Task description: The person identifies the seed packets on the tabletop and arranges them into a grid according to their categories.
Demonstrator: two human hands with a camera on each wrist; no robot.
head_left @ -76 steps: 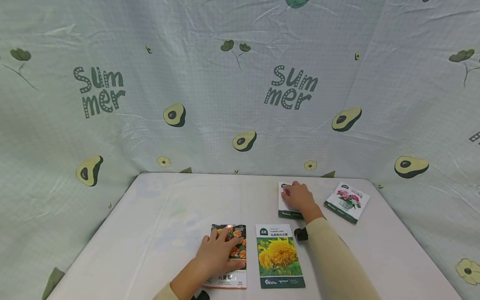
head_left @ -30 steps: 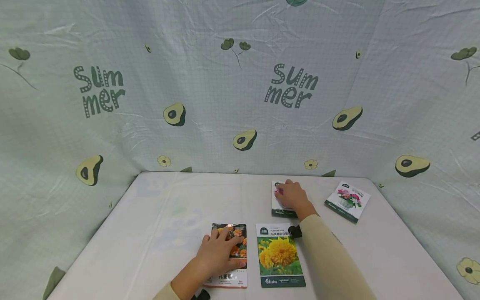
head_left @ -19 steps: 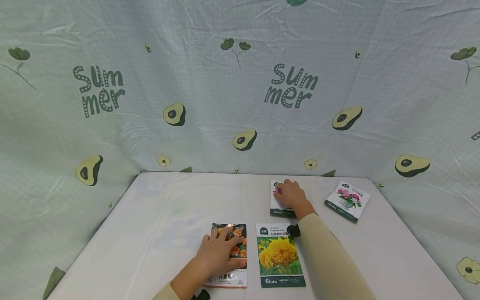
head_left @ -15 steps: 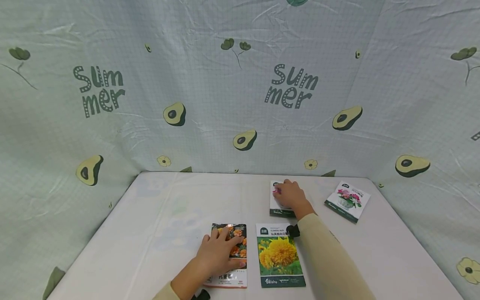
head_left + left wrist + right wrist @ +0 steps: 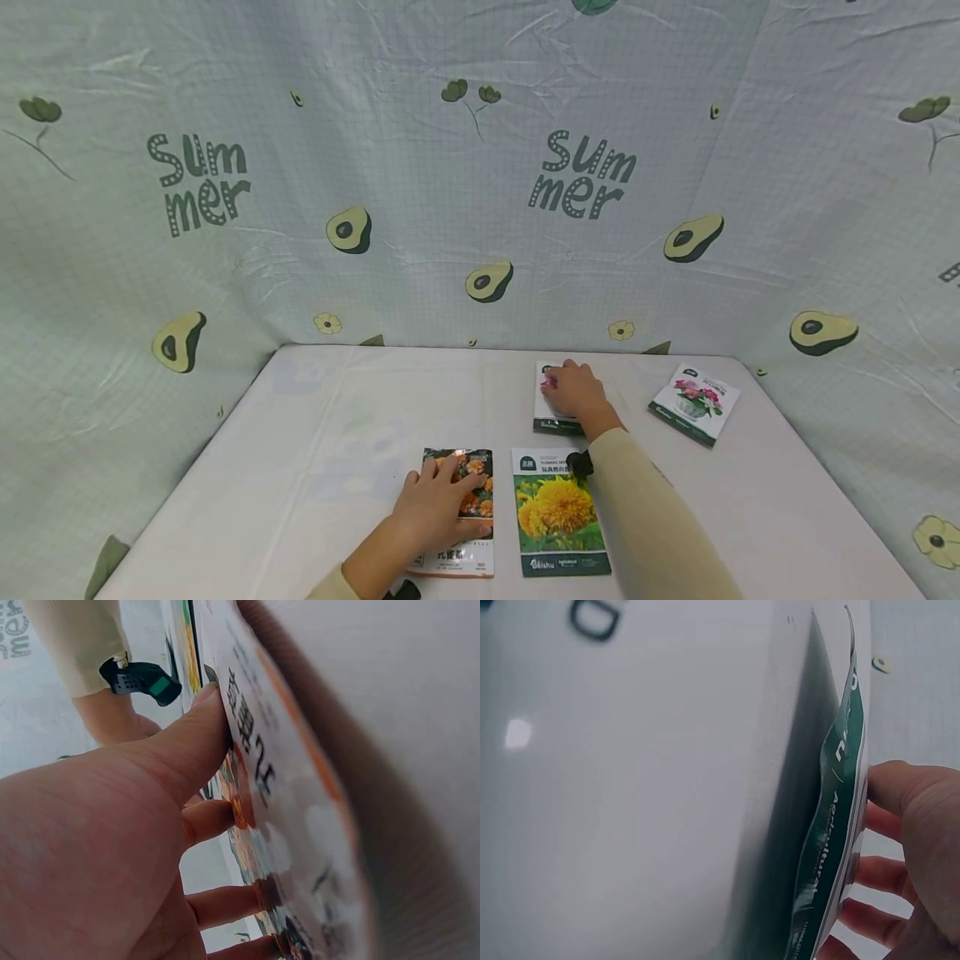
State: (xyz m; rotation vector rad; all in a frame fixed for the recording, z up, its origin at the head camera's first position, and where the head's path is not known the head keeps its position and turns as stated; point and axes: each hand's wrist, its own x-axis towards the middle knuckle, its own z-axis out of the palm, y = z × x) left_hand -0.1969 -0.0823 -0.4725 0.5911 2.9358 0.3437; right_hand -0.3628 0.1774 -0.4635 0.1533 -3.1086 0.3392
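My left hand (image 5: 433, 507) lies with spread fingers on an orange marigold seed packet (image 5: 474, 560) near the front of the table. In the left wrist view its thumb and fingertips press on the face of that packet (image 5: 289, 787). At the back, my right hand (image 5: 576, 390) touches a white seed packet (image 5: 551, 425) with a green bottom band, covering most of its pink flower picture. The right wrist view shows the thumb and fingertips against the face of this packet (image 5: 838, 802), whose green end bulges slightly over the table. Just below the right wrist lies a yellow sunflower seed packet (image 5: 561, 517).
Another white packet with pink flowers (image 5: 696, 402) lies tilted at the back right of the white table (image 5: 337, 467). Behind and beside the table hangs a pale curtain (image 5: 420, 167) printed with avocados and lettering. My right forearm sleeve (image 5: 660, 525) crosses the table's right half.
My right hand has slid left along the back of the table, and the white packet under it has moved left too. The left hand and the other packets have stayed put.
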